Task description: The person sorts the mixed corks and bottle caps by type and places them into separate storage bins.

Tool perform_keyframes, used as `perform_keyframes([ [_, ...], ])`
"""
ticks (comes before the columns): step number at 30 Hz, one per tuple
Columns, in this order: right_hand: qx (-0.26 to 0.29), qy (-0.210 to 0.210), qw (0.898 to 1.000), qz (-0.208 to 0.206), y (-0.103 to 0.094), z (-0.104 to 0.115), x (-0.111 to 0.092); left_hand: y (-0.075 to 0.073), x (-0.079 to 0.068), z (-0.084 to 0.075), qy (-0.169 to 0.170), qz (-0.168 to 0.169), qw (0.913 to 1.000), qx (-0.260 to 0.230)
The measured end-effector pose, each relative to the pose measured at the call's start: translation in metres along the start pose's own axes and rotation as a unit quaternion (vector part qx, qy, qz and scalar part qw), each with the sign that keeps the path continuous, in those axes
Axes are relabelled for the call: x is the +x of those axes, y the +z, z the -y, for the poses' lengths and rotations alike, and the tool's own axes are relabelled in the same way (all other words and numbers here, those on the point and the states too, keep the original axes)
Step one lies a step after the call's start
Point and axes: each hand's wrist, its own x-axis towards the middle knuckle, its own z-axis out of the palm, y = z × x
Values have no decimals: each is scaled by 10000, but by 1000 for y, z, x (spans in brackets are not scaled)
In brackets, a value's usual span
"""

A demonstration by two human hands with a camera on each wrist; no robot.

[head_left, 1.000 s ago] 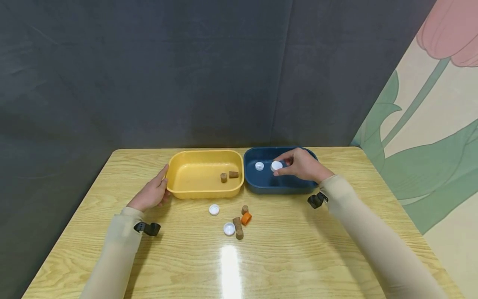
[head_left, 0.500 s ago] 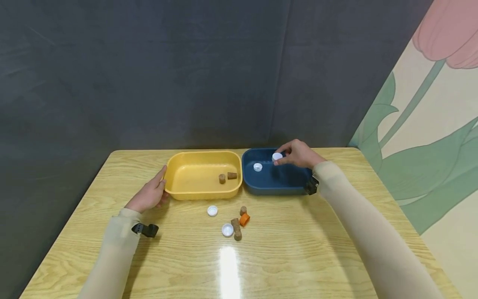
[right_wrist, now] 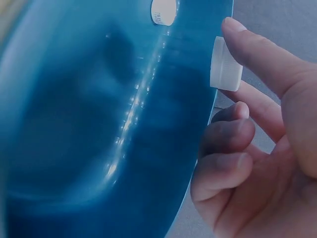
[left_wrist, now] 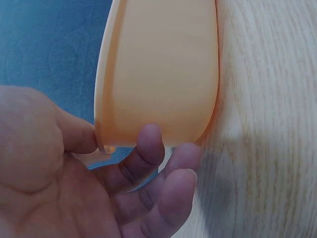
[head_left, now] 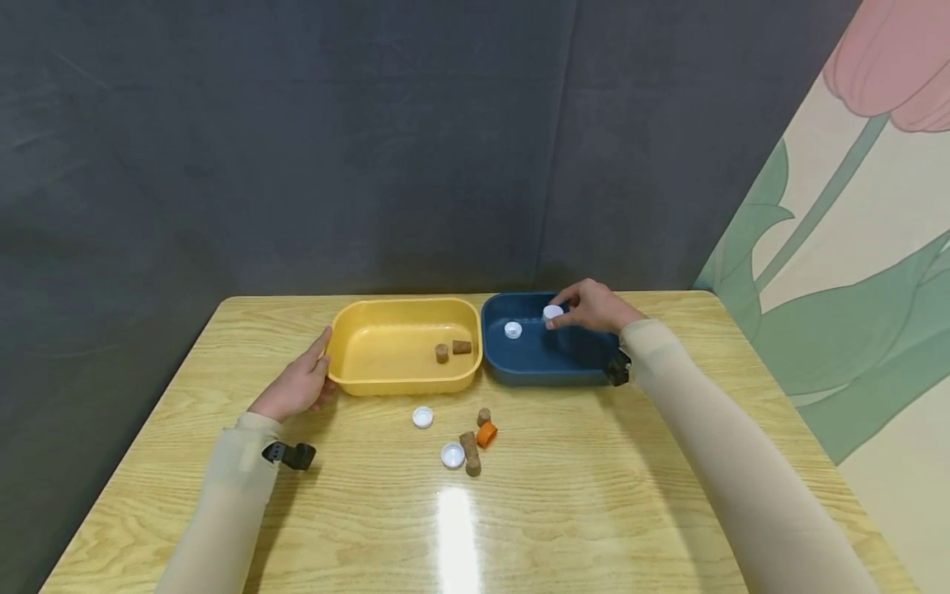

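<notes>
My right hand (head_left: 592, 307) pinches a white bottle cap (right_wrist: 226, 64) between thumb and fingers, its other fingers curled below. In the right wrist view the cap overlaps the rim of the blue tray (right_wrist: 89, 163); in the head view it shows over the tray's back part. Another white bottle cap (head_left: 512, 330) lies inside, toward the left. My left hand (head_left: 297, 384) rests against the left end of the yellow tray (head_left: 393, 387). In the left wrist view its thumb tip touches the rim, with loosely bent fingers (left_wrist: 150, 139) along the outer wall.
Two corks (head_left: 441, 353) lie at the right inside the yellow tray. On the table (head_left: 356, 511) in front are white caps (head_left: 422, 417), an orange cap (head_left: 486, 434) and several corks (head_left: 472, 454). A dark curtain (head_left: 386, 148) hangs behind the table.
My right hand has moved toward the back of the blue tray with the white bottle cap, then stayed nearly still over the last half second. The left hand keeps its place at the yellow tray.
</notes>
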Motion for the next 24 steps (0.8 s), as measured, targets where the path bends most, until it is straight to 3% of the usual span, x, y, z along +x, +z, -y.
perform_keyframes([
  [18,-58,-22,9999,112,1,2,-4,0,-1,-2,26,40,10000,37],
  [24,106,-440,9989,155,4,11,-16,-1,-1,-2,34,10,10000,60],
])
